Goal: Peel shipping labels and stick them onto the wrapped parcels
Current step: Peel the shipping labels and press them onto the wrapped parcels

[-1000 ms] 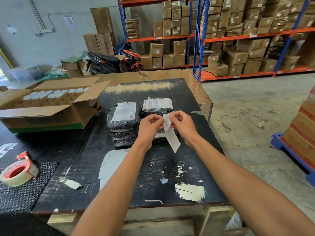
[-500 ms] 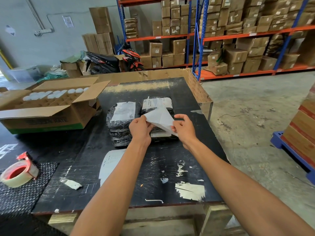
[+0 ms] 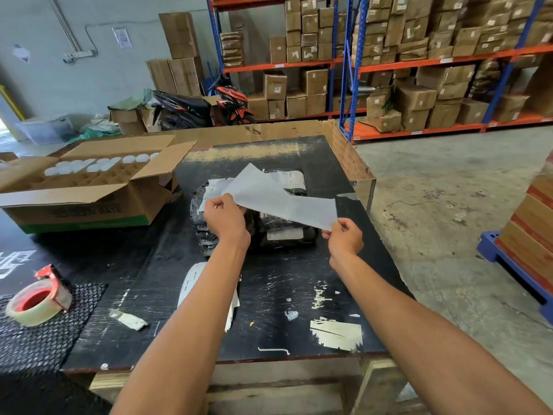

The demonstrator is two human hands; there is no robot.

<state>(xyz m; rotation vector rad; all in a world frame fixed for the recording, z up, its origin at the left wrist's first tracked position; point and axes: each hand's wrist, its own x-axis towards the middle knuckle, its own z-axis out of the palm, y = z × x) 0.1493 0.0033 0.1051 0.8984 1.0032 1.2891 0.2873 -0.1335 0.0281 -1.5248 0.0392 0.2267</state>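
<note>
- at the centre of the frame, the left hand [image 3: 226, 218] pinches one end of a white label sheet [image 3: 278, 197], fingers curled round its edge.
- right of centre, the right hand [image 3: 344, 238] pinches the sheet's other end between thumb and fingertips.
- the sheet is stretched between both hands, above the wrapped parcels [image 3: 257, 223], which lie on the black table [image 3: 284, 295].
- at the left edge sits an open carton [image 3: 89, 187]; at lower left, a tape roll [image 3: 37, 301].
</note>
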